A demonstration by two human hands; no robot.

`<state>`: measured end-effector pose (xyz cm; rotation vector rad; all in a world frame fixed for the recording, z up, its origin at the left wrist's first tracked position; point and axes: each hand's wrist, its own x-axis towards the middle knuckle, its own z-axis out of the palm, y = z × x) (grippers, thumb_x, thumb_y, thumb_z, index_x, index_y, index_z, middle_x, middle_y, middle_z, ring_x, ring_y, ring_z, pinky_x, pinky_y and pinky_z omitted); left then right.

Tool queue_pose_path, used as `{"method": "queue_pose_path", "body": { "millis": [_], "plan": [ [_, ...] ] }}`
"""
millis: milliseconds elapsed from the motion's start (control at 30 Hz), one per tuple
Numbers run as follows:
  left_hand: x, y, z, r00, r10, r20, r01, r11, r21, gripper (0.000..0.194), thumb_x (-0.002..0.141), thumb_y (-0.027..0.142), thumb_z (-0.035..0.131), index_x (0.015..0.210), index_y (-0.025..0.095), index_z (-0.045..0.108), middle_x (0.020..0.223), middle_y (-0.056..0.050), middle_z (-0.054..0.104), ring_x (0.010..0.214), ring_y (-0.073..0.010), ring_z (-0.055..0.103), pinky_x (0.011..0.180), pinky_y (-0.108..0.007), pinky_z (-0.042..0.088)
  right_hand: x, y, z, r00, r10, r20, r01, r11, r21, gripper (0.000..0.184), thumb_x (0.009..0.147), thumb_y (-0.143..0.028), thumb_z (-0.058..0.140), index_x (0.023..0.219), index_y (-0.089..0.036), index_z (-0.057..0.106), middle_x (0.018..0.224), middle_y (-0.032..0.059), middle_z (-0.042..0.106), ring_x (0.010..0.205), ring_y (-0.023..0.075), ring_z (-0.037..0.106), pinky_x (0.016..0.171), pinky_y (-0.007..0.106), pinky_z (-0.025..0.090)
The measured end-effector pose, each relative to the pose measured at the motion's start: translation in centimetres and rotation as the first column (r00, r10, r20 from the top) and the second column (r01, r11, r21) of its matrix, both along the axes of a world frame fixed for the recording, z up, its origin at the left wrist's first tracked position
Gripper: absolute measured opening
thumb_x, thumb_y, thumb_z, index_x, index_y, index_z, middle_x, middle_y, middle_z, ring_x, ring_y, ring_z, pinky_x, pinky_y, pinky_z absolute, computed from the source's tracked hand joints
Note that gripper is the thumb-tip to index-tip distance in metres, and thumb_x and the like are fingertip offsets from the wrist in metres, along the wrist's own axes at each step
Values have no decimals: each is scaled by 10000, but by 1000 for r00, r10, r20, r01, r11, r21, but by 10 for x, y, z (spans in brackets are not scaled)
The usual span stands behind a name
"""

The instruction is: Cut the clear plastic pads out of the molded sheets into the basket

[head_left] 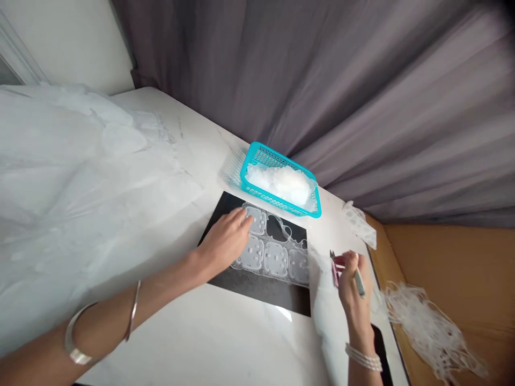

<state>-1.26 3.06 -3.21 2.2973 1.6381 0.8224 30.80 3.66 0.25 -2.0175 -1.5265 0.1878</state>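
Note:
My left hand point(227, 238) lies over the left end of a translucent plastic frame of rounded-square parts point(276, 259). Its fingers are bent together on the upper left part, gripping the frame's edge. The frame rests on a black mat point(257, 292), and its upper right shows an open gap with thin loops of plastic. To the right of the mat, my right hand point(354, 276) is closed round small nippers point(335, 268) with pink handles, jaws pointing up and away. A pale grey-green handle point(359, 283) also sticks out of this hand; I cannot tell what it belongs to.
A turquoise basket point(251, 185) with white bagged material stands behind the mat. Translucent plastic bags point(80, 177) cover the left. At the right, a cardboard box point(450, 262) holds tangled clear plastic strips point(434, 332). A white patterned packet point(359, 224) lies near the table edge. A grey curtain point(281, 69) hangs behind.

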Motion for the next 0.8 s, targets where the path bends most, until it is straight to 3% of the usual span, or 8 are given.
{"method": "queue_pose_path", "body": {
  "millis": [100, 233, 400, 500, 633, 700, 800],
  "plan": [
    [7, -32, -10, 950, -56, -306, 66, 998, 20, 429, 995, 168, 400, 1388, 35, 509, 1458, -243, 500, 1400, -334, 428, 1108, -464, 418, -44, 4, 6, 951, 195, -239, -201, 980, -2, 573, 988, -617, 227, 1245, -211, 539, 876, 63, 643, 769, 220, 648, 675, 344, 490],
    [12, -43, -14, 893, -29, -449, 40, 999, 14, 452, 1016, 186, 353, 1424, 41, 482, 1479, -263, 466, 1400, -346, 426, 1117, -476, 408, -98, 15, 12, 857, 412, -309, -437, 899, -12, 495, 973, -554, 424, 1304, -221, 582, 971, 72, 693, 795, 203, 669, 761, 358, 523],
    [19, -48, -9, 889, -16, -457, 43, 998, 48, 444, 1015, 232, 362, 1372, 57, 558, 1412, -229, 558, 1383, -341, 454, 1108, -474, 417, -134, 24, 12, 790, 422, -446, -485, 874, -32, 432, 929, -514, 549, 1159, -178, 694, 940, 96, 753, 798, 229, 713, 796, 377, 553],
    [22, -54, -7, 893, -67, -445, 110, 991, 70, 409, 1003, 264, 394, 1272, 97, 653, 1349, -189, 621, 1327, -353, 512, 1115, -498, 392, -148, 22, 8, 763, 407, -501, -503, 862, -66, 396, 904, -504, 589, 1071, -175, 734, 895, 97, 770, 785, 247, 734, 777, 376, 573],
    [4, -42, -5, 914, -90, -395, 113, 993, 36, 419, 965, 170, 419, 1338, 79, 586, 1337, -200, 620, 1146, -323, 617, 964, -471, 485, -168, 20, 0, 736, 439, -516, -562, 820, -104, 349, 888, -472, 615, 1033, -187, 755, 871, 86, 775, 802, 258, 740, 726, 358, 579],
    [-13, -29, -5, 926, -40, -375, 54, 998, 26, 435, 982, 183, 392, 1354, 24, 550, 1374, -230, 584, 1204, -337, 573, 959, -475, 475, -177, 20, -3, 727, 477, -494, -585, 807, -83, 328, 895, -453, 611, 1018, -186, 758, 853, 81, 772, 802, 251, 734, 724, 350, 570],
    [-36, -13, -7, 924, -104, -369, 126, 991, 36, 439, 1014, 229, 347, 1362, 48, 546, 1479, -187, 502, 1396, -327, 403, 1089, -500, 368, -187, 20, -4, 754, 529, -388, -594, 802, -60, 312, 922, -435, 571, 985, -194, 759, 814, 67, 757, 753, 235, 710, 710, 345, 544]
  ]
}}
